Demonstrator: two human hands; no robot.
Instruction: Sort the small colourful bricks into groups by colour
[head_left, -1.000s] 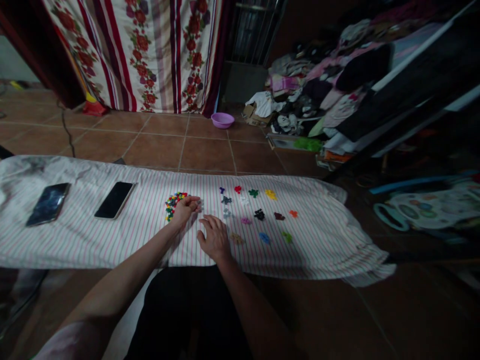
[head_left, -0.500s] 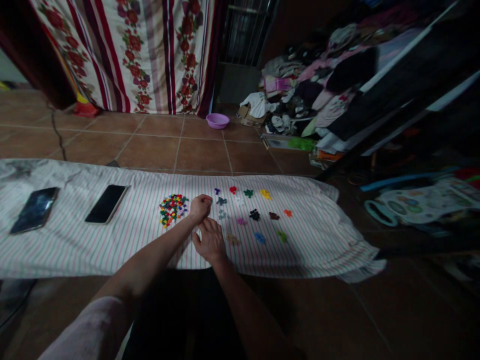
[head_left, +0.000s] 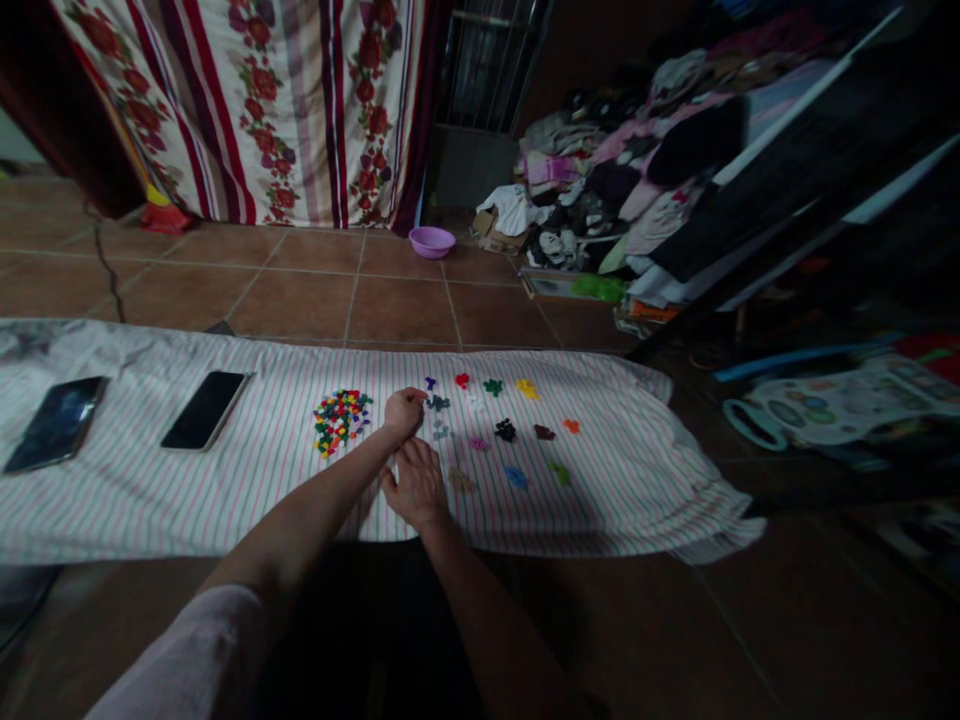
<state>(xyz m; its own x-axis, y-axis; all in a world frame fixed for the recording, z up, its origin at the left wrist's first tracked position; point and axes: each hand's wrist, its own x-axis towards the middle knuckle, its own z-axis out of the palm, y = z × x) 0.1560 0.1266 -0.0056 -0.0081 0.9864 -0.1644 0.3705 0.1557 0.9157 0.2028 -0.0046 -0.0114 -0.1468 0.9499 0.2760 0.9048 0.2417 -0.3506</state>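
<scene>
You are holding your left hand (head_left: 403, 412) curled shut, contents hidden, just above your flat right hand (head_left: 416, 485); sorted colour clusters (head_left: 505, 430) are lying right of both, while a mixed pile (head_left: 340, 418) is waiting unsorted just left of them.

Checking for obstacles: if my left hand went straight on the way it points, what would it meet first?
Most likely the small dark cluster of pieces just past the left hand on the striped cloth, though depth is unclear.
</scene>
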